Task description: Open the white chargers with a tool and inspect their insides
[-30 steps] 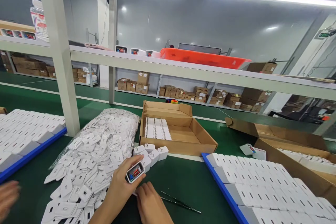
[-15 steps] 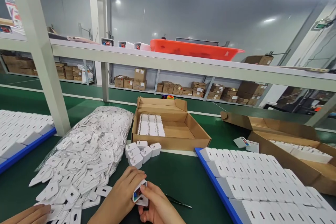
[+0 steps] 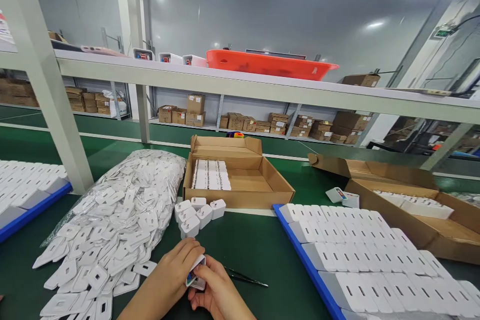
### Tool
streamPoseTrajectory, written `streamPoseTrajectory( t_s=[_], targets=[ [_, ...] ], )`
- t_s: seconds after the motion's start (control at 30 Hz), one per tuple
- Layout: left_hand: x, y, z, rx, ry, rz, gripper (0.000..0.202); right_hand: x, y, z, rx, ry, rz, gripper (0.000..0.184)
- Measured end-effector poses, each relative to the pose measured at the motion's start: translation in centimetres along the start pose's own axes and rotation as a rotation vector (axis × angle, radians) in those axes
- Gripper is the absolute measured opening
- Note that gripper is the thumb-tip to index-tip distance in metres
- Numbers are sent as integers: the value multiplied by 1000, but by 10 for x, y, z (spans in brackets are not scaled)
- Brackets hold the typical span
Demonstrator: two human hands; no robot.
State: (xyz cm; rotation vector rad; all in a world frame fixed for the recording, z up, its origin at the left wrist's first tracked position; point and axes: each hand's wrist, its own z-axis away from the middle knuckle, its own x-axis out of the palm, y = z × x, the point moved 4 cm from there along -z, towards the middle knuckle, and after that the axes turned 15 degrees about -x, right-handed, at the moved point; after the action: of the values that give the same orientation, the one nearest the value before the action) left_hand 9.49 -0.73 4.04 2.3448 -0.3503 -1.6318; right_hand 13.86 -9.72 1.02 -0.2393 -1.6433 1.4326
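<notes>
Left hand (image 3: 174, 274) and right hand (image 3: 217, 292) both curl tight round one charger (image 3: 195, 275) low over the table (image 3: 258, 250), while a few seem done by the box (image 3: 262, 199), with tray (image 3: 300, 250) and bag (image 3: 120, 210) full.

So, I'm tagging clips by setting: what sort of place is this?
Likely a factory assembly line: blue tray of white plastic charger shells, clear bag of white cover plates, brown cardboard cartons shelved behind.
</notes>
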Motion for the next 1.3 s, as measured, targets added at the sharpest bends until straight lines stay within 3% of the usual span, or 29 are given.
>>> streamPoseTrajectory(
  t_s=[0.2,0.33,0.5,0.8,1.3],
  targets=[
    [-1,1,1,-66,-104,-118,62,3,-5,4,-12,2,3,34],
    [1,3,2,-39,-121,-170,63,3,-7,5,-19,18,21,27],
    [-1,3,3,-34,-85,-144,61,5,-7,6,-36,27,38,25],
    [3,-5,5,23,87,-29,56,7,-10,9,9,15,57,27],
    [2,-3,5,32,99,-83,63,9,-12,9,-19,11,70,26]
  ],
)
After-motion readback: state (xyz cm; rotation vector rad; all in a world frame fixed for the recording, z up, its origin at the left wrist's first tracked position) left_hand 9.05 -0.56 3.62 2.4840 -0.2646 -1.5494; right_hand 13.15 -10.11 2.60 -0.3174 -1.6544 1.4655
